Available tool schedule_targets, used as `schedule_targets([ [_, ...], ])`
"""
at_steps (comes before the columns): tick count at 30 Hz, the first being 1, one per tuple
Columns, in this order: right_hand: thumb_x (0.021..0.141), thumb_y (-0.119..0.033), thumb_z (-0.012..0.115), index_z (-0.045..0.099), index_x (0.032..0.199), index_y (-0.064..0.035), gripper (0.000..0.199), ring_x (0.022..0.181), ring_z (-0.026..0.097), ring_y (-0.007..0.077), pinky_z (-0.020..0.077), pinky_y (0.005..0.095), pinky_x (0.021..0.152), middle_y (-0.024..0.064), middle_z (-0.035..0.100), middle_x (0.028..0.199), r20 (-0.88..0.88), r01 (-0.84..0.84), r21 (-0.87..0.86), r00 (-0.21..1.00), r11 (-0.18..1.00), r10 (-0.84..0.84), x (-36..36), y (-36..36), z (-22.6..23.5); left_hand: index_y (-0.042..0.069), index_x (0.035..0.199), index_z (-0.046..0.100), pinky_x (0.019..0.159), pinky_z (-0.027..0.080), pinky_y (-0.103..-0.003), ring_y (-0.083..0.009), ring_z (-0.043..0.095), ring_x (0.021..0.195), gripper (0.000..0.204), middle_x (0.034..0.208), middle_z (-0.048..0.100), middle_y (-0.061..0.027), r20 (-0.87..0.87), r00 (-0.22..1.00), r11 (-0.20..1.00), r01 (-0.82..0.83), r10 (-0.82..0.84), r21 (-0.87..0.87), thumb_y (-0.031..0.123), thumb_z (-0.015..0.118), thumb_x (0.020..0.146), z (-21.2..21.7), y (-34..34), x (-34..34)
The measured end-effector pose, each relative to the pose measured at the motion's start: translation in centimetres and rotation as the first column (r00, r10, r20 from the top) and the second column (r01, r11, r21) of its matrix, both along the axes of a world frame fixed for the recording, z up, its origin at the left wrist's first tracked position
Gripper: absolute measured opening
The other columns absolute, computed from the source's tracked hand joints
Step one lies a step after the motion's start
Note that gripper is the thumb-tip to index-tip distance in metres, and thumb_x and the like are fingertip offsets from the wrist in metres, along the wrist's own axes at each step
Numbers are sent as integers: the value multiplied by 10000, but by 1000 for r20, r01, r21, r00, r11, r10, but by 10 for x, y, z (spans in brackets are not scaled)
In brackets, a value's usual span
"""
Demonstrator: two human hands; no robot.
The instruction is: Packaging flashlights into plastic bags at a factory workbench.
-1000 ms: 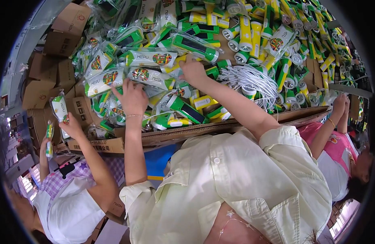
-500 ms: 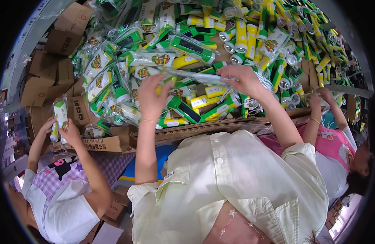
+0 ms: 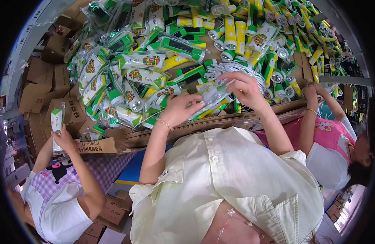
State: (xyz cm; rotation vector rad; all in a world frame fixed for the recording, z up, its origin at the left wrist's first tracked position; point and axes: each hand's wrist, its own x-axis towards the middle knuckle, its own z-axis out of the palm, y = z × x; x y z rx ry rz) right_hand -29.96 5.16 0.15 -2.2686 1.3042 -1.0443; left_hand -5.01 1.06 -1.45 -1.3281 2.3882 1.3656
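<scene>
Between my two hands hangs a clear plastic bag [image 3: 215,94], tilted, its upper end to the right. My right hand [image 3: 248,90] pinches the upper end between thumb and fingers. At the lower left end my left hand [image 3: 180,110] has its bent fingers closed on the film. Whether anything is inside the bag I cannot tell. Right behind it lies a coil of white cable [image 3: 246,73]. Under and around my hands are green, yellow and white flashlights; a bagged flashlight [image 3: 147,77] with a printed card lies beyond my left hand.
A cardboard edge [image 3: 187,129] runs between me and the heap. Loose flashlights [image 3: 236,36] pile up at the back right. Opened cartons [image 3: 43,81] stand at left. One co-worker at left holds a bagged flashlight [image 3: 57,118]; another person's hands [image 3: 311,90] are at the right.
My left hand has moved down and right and closed on the bag's end. The bag has come nearer and tilted, uncovering more of the cable coil. My right hand is slightly lower.
</scene>
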Motion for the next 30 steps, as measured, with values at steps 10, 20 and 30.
schedule_targets([
  [10, 745, 90, 538, 643, 1010, -60, 323, 854, 636, 177, 504, 283, 687, 85, 642, 999, 154, 118, 736, 930, 667, -335, 6, 2, -7, 26, 830, 653, 584, 460, -242, -125, 593, 663, 112, 720, 638, -46, -471, 765, 871, -491, 440, 16, 82, 696, 743, -30, 16, 4],
  [20, 729, -309, 697, 674, 1002, -222, 287, 1204, 431, 280, 280, 542, 984, 70, 524, 1220, -560, 420, -117, 721, 900, -409, 58, -9, -5, 68, 797, 630, 618, 485, -338, -267, 607, 732, 51, 772, 615, -66, -513, 824, 775, -481, 240, -409, 61, 630, 747, -44, 12, 2],
  [30, 684, -126, 708, 655, 779, -150, 111, 787, 590, 147, 357, 457, 937, -32, 605, 758, -215, -21, -77, 977, 997, 4, 63, -31, -42, 72, 791, 661, 604, 470, -353, -272, 607, 688, 131, 731, 631, -89, -373, 825, 874, -482, 425, -69, 201, 655, 767, -44, -3, 1],
])
